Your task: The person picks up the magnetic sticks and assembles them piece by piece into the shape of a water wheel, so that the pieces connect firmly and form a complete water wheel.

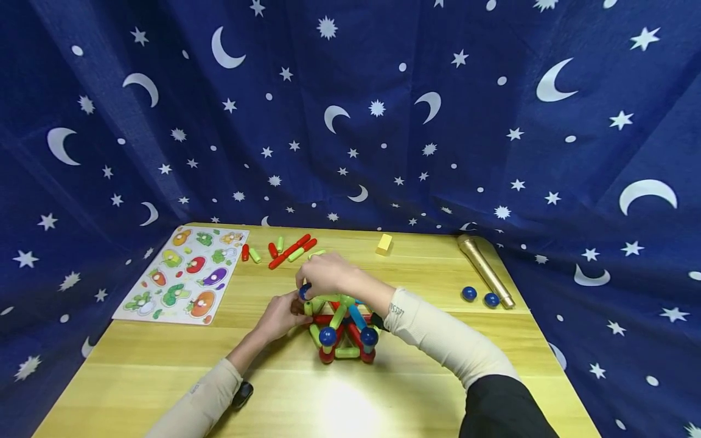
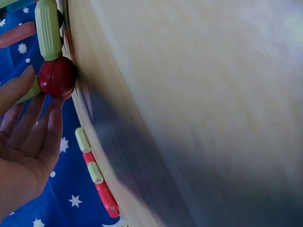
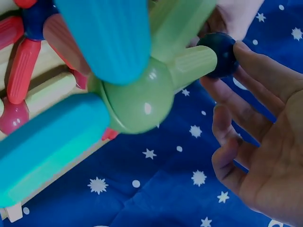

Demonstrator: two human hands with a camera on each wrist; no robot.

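A building-toy model of green, red and blue rods joined by balls (image 1: 346,328) stands on the table between both hands. My right hand (image 1: 331,275) reaches over it and pinches a dark blue ball (image 3: 218,55) between thumb and fingertips, at the end of a short green rod (image 3: 194,66). That rod runs to a large green ball (image 3: 142,97), which blue rods (image 3: 57,142) also meet. At the model's left side, my left hand (image 1: 279,316) grips a lower corner, its thumb and fingers around a red ball (image 2: 57,77) and the green rod beside it.
Loose red and green rods (image 1: 290,252) lie at the back, right of a vegetable-picture sheet (image 1: 186,274). A yellow block (image 1: 384,244) sits farther right. Two blue balls (image 1: 469,294) lie near a gold-coloured tube (image 1: 487,271). A starry curtain (image 1: 350,121) hangs behind the table.
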